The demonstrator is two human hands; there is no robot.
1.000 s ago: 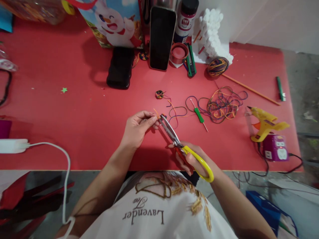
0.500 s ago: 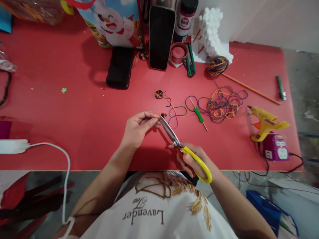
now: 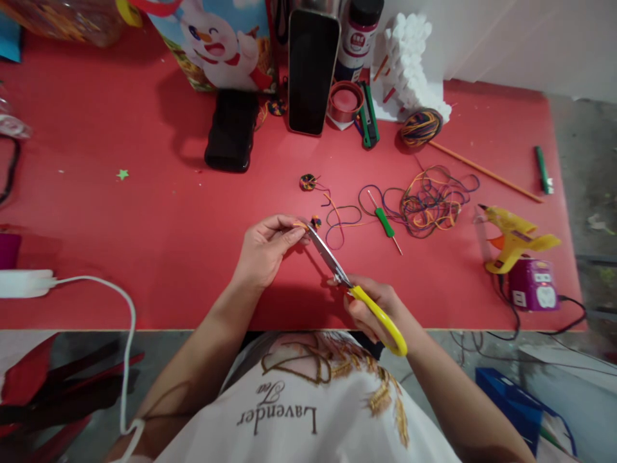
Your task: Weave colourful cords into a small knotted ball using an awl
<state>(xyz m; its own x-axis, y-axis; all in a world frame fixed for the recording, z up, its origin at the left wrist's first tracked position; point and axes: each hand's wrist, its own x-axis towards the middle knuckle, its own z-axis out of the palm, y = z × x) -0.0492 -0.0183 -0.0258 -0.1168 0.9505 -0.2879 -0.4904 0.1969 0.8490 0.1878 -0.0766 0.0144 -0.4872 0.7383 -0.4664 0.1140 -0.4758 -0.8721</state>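
Observation:
My left hand (image 3: 270, 247) pinches an orange yarn end (image 3: 301, 225) between thumb and fingertips. Just beyond the fingertips shows a small multicoloured crocheted piece (image 3: 316, 222); whether it is joined to that yarn I cannot tell. My right hand (image 3: 369, 305) is wrapped round the handles of yellow-handled scissors (image 3: 378, 316). Their blades look closed together, with the tips at the yarn by my left fingertips. Behind lies another small crocheted round (image 3: 307, 182) with a loose tail. To the right are a green-handled crochet hook (image 3: 384, 222) and a tangle of multicoloured yarn (image 3: 434, 206).
A yarn ball (image 3: 421, 127) and a thin wooden stick (image 3: 486, 172) lie at the back right. At the right edge are a yellow glue gun (image 3: 518, 238) and a purple power socket (image 3: 535, 286). A phone (image 3: 313, 74) stands upright behind; a white cable (image 3: 129, 334) hangs at left.
The scissor blades have closed together and the handles have drawn in, with my right fingers shifting slightly. My left hand keeps its pinch in nearly the same place.

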